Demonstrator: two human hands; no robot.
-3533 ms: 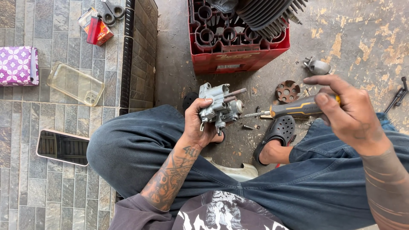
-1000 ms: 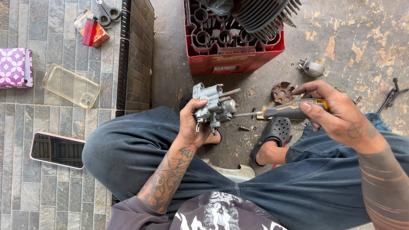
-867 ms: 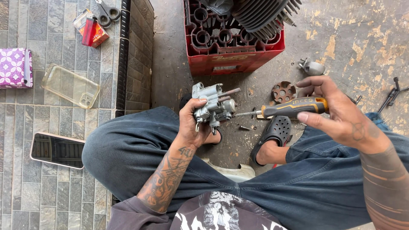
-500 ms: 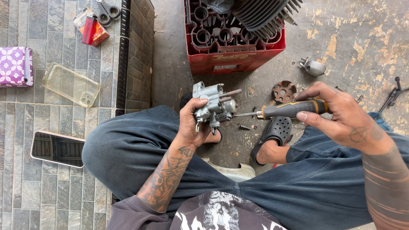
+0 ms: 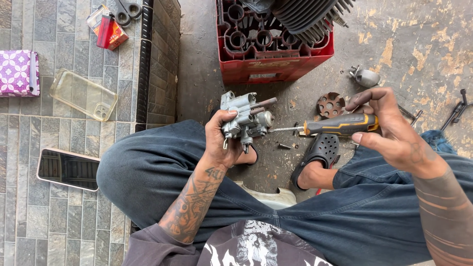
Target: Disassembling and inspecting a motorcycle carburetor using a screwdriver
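Left hand (image 5: pixel 221 143) is clamping its fingers around the carburettor (image 5: pixel 245 119), holding it above the knee just below the red crate (image 5: pixel 276 69), side turned to meet the screwdriver (image 5: pixel 335 125) the right hand (image 5: pixel 394 135) fingers are gripping.

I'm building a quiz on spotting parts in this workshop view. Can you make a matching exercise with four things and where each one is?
Things:
1. carburetor
2. screwdriver
3. red crate
4. clear phone case

Places:
A. on the tiled floor, to the left
B. held in the right hand
C. on the concrete, top centre
D. held in the left hand

Pairs: 1-D, 2-B, 3-C, 4-A
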